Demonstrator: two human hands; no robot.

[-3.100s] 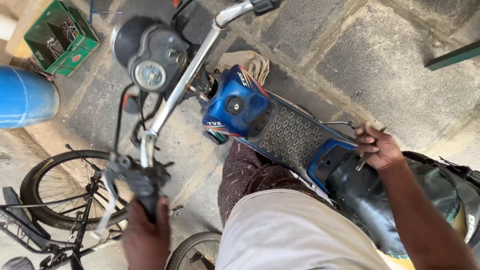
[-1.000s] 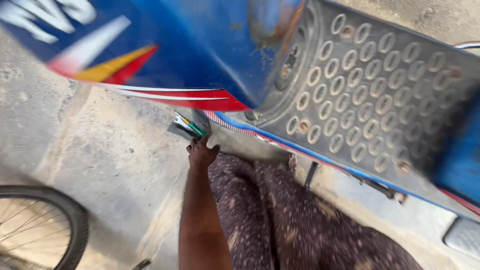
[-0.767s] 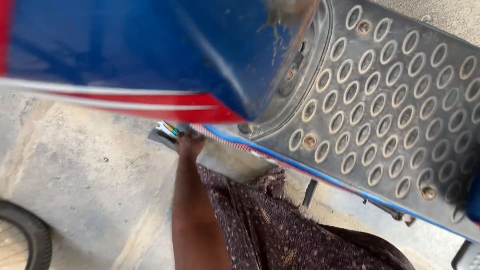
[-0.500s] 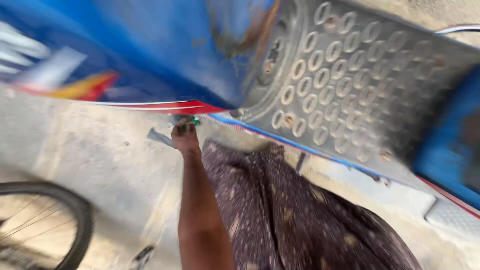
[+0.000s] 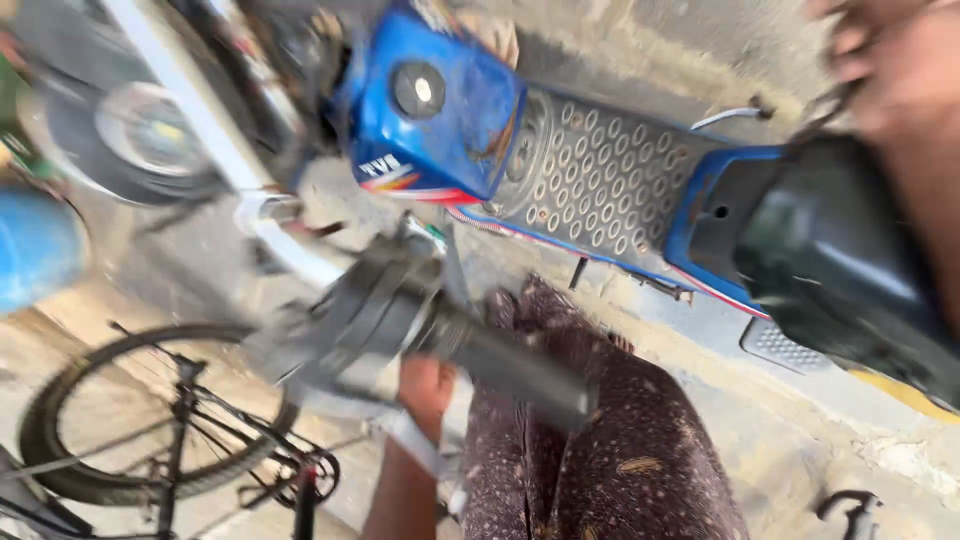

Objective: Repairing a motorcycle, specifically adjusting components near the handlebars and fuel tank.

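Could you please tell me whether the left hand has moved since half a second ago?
Yes. The left hand was down by the lower edge of the blue fuel tank; now it sits nearer the camera, behind the handlebar grip.

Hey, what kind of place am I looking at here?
Probably an outdoor yard or roadside repair spot for two-wheelers. A blue moped stands on worn stone paving, a bicycle wheel lies beside it, and a blue drum sits at the left edge.
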